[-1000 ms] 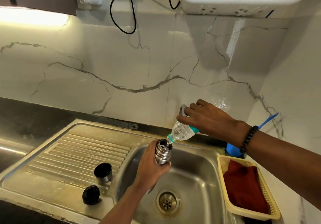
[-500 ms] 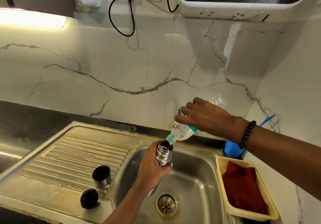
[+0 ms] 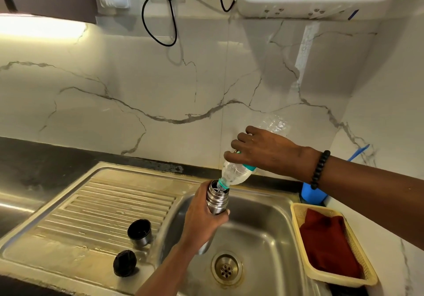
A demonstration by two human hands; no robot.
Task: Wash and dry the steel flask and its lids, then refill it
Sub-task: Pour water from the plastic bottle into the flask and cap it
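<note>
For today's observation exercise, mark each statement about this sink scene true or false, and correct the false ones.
1. The left hand holds the steel flask over the sink basin. True.
2. The right hand tips a plastic bottle into the flask's mouth. True.
3. The cup lid is screwed onto the flask. False: it stands on the drainboard.
4. The yellow basket holds a blue cloth. False: the cloth is dark red.
5. The black stopper lies on the drainboard. True.
</note>
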